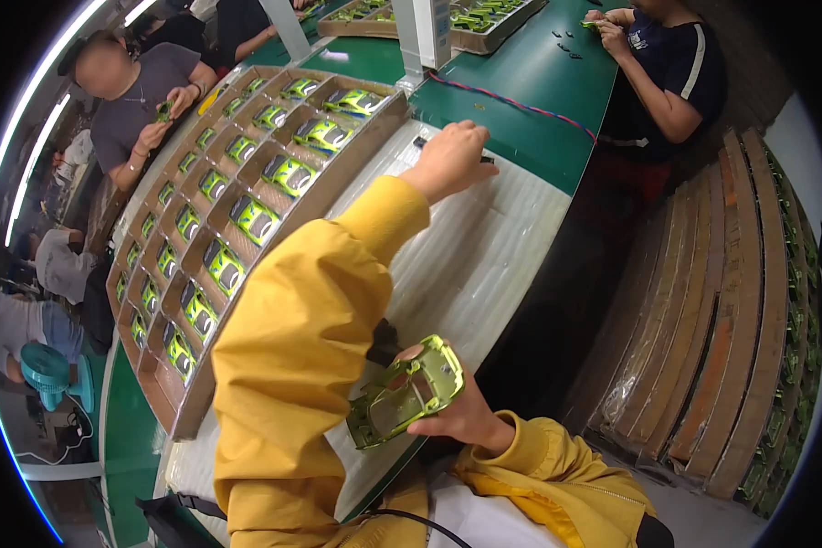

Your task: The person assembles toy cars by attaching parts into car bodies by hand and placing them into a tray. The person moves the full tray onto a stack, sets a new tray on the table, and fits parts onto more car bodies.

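My left hand (451, 161) reaches across to the far end of the pale padded work surface (484, 242). Its fingers are curled down and closed over a small black part (488, 161), most of which is hidden. Another small black piece (419, 142) lies beside that wrist. Close to my body, my right hand (463, 413) grips a bright green toy car body shell (415, 395), tilted with its hollow inside and window openings showing. A dark shape (385, 342) shows between my left sleeve and the shell; I cannot tell what it is.
A divided cardboard tray (187, 422) of green toy cars runs along the left. Stacked cardboard trays (694, 320) stand at right. A red-blue twisted cable (521, 109) crosses the green table (493, 82), past a white post (420, 36). Co-workers sit at far left and far right.
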`<state>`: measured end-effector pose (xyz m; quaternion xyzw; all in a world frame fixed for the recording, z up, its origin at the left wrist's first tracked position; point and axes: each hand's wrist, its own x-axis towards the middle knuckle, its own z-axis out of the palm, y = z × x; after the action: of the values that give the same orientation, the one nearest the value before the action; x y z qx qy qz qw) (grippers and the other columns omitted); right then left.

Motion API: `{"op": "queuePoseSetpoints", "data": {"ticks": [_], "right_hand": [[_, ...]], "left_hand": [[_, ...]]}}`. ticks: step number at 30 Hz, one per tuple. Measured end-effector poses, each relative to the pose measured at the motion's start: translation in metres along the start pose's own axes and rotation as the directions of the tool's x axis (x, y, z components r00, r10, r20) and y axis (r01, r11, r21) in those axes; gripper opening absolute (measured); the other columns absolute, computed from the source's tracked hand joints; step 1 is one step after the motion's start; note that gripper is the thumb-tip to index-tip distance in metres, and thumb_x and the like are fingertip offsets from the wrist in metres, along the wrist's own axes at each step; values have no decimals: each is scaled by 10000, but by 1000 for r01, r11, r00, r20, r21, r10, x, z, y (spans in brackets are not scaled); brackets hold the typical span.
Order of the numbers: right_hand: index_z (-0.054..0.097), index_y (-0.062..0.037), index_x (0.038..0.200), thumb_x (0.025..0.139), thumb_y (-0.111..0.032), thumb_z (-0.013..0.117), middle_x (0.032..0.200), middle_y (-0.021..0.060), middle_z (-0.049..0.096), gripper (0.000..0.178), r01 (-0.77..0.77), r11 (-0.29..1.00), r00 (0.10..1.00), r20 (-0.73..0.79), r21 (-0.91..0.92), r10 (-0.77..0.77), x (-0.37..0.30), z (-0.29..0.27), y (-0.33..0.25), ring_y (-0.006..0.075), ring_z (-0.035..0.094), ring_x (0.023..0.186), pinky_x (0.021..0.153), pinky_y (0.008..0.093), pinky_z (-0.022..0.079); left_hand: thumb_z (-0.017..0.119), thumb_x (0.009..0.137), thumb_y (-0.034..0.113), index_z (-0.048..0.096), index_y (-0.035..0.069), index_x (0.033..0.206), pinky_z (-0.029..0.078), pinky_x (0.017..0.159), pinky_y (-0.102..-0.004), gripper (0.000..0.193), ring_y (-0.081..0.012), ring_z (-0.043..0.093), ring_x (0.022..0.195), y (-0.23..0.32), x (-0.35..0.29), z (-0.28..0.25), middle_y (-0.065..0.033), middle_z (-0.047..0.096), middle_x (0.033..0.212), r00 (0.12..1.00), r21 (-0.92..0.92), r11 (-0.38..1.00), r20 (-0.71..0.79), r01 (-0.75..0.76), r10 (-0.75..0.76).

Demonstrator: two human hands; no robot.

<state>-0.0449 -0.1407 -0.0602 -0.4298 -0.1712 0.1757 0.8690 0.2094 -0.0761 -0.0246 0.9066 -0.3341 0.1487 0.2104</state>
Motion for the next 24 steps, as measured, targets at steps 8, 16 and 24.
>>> {"op": "queuePoseSetpoints", "data": {"ticks": [8, 16, 24], "right_hand": [[367, -50, 1149, 630, -83, 768, 1013, 55, 475, 657, -71, 997, 995, 66, 35, 68, 1, -4, -5, 129, 480, 976, 827, 272, 404], [340, -33, 1167, 601, -74, 777, 1119, 98, 424, 716, -71, 991, 996, 59, 115, 64, -1, -10, 8, 179, 463, 1021, 893, 332, 384], [363, -35, 1176, 608, -87, 774, 1123, 93, 424, 703, -88, 982, 995, 59, 168, 79, 4, -1, 10, 192, 458, 1031, 887, 348, 387]], "left_hand": [[595, 649, 78, 637, 66, 747, 459, 660, -384, 108, -278, 575, 768, 2, -50, -30, -108, 592, 797, 986, -51, 994, 143, 93, -85], [630, 757, 145, 568, 31, 1043, 481, 659, -276, 315, -184, 603, 738, -33, -126, -130, -107, 594, 1018, 940, -150, 932, -28, 331, -339], [642, 537, 18, 458, 114, 1172, 220, 1011, -396, 668, -245, 322, 1211, -174, -227, -298, -79, 419, 1235, 914, 690, 602, -256, 401, -316]]}}
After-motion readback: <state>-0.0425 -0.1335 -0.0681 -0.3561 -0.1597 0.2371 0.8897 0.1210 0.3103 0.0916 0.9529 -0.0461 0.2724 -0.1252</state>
